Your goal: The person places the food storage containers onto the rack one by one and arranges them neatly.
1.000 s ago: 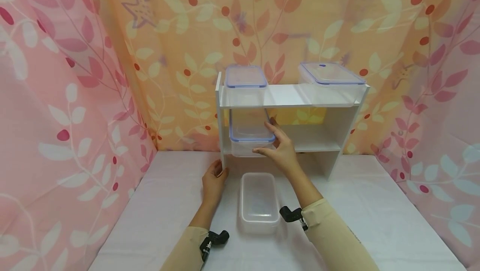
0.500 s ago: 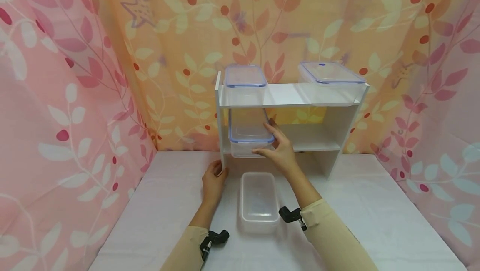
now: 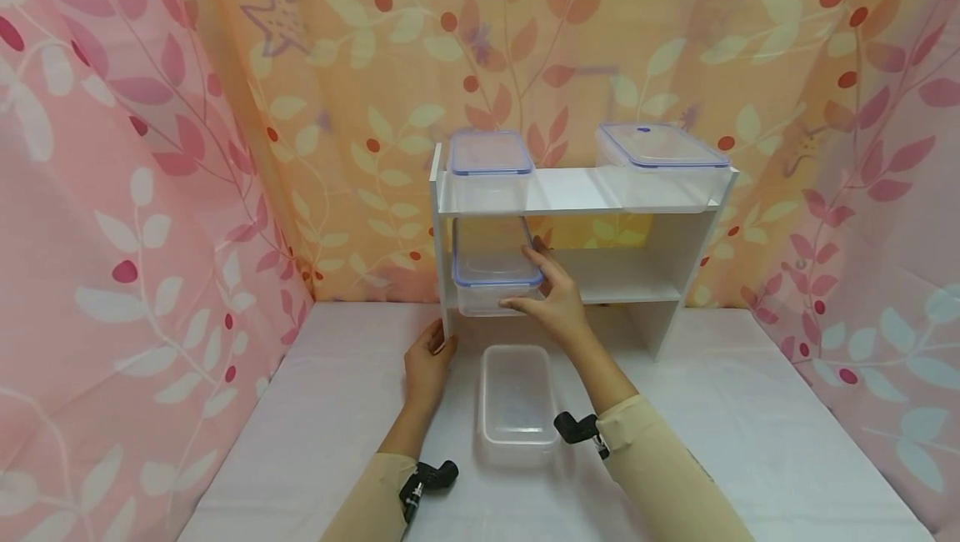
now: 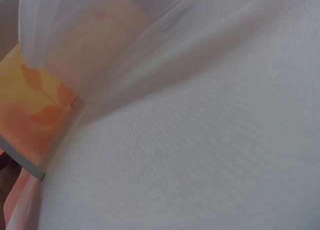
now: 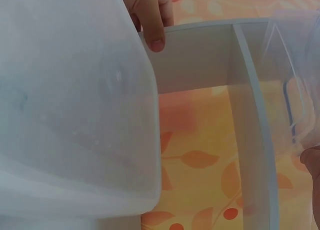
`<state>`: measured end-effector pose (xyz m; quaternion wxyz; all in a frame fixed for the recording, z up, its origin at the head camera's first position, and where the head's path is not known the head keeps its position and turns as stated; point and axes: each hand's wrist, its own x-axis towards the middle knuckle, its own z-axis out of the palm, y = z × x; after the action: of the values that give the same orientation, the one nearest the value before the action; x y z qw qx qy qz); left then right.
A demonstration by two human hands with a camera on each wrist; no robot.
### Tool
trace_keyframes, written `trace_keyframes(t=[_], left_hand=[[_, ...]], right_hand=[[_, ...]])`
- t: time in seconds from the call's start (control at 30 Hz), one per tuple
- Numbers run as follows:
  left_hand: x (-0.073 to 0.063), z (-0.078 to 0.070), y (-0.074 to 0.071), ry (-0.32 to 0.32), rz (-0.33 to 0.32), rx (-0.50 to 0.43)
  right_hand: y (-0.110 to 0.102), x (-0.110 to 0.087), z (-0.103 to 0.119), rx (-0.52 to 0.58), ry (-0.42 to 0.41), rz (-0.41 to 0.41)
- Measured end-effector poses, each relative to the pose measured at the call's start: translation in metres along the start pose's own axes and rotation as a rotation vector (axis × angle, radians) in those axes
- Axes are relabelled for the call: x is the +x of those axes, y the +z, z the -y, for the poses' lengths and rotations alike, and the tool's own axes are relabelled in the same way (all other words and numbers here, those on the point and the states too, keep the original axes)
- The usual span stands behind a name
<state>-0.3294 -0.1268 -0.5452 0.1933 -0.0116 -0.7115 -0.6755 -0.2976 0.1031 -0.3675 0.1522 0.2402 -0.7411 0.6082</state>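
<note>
My right hand (image 3: 555, 300) grips the right side of a clear food container (image 3: 491, 263) with a blue-rimmed lid. Its thumb lies at the container's front, with the fingers along the side. This container sits at the left end of the middle level of a white shelf (image 3: 630, 275), slightly over the front edge. Low on the shelf's left side panel, my left hand (image 3: 428, 365) pinches the front edge; the left thumb (image 5: 156, 43) shows against the panel in the right wrist view. Between my forearms, a frosted plastic container (image 3: 519, 404) rests on the table.
Two more blue-rimmed containers stand on the top shelf, a smaller one (image 3: 491, 171) at left and a larger one (image 3: 663, 167) at right. White cloth covers the table (image 3: 300, 442). Floral curtains (image 3: 360, 108) enclose the back and sides.
My right hand has moved slightly left, and the container on the middle level has shifted left with it toward the side panel. The left hand has stayed in place.
</note>
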Motion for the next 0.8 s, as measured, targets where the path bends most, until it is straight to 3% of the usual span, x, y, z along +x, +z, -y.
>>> trace_keyframes(t=[0.67, 0.8], left_hand=[[-0.001, 0.0, -0.002, 0.015, 0.01, 0.02], [-0.001, -0.002, -0.001, 0.012, 0.005, 0.026]], right_hand=[[0.007, -0.001, -0.011, -0.015, 0.021, 0.008], [0.008, 0.005, -0.032, -0.023, -0.005, -0.004]])
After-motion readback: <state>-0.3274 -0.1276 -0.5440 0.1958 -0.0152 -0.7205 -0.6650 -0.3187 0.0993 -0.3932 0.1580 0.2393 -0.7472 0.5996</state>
